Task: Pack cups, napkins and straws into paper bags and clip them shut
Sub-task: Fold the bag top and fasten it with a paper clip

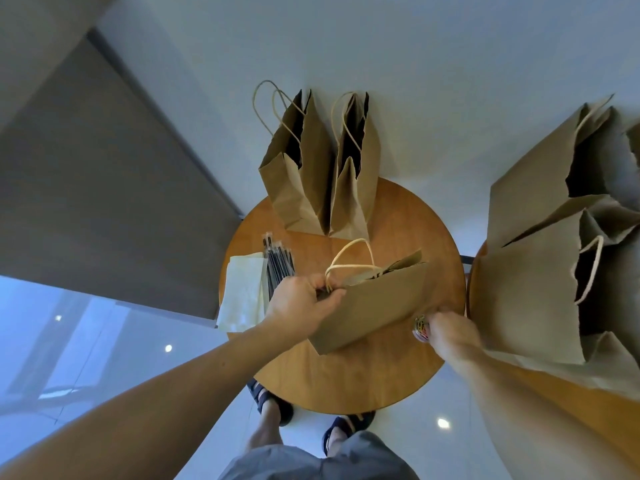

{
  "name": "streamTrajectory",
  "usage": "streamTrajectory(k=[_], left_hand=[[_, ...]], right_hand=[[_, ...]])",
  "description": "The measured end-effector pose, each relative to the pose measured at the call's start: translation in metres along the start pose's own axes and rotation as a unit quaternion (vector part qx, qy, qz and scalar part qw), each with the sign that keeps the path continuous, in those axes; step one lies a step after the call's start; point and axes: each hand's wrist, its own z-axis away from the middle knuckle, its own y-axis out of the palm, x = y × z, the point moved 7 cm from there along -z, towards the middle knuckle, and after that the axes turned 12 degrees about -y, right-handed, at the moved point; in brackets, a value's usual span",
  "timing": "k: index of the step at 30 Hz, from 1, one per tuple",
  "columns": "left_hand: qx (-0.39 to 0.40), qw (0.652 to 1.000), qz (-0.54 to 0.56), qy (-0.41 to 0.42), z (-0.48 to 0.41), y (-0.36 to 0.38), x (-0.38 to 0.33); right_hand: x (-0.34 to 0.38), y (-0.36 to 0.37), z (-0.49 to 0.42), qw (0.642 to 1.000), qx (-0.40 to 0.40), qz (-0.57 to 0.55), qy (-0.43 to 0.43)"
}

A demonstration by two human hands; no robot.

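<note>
A brown paper bag stands tilted in the middle of the round wooden table. My left hand pinches the bag's top closed at its left corner, beside the twisted paper handles. My right hand reaches to the bag's lower right edge and holds a small patterned object, part hidden by my fingers; I cannot tell what it is. A stack of white napkins lies at the table's left edge, with a bundle of dark wrapped straws beside it.
Two open paper bags stand at the table's far edge. On a second wooden table to the right stand several more open bags. My sandalled feet show below on the glossy floor.
</note>
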Motion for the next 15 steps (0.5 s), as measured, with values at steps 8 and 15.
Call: streamTrajectory(k=[8, 15], left_hand=[[0.003, 1.000, 0.009, 0.006, -0.0033, 0.0007, -0.0013], [0.005, 1.000, 0.008, 0.013, -0.0014, 0.0012, -0.0014]], right_hand=[[0.0013, -0.0038, 0.0007, 0.999, -0.012, 0.000, 0.031], [0.0027, -0.0070, 0.0025, 0.998, -0.053, -0.032, 0.019]])
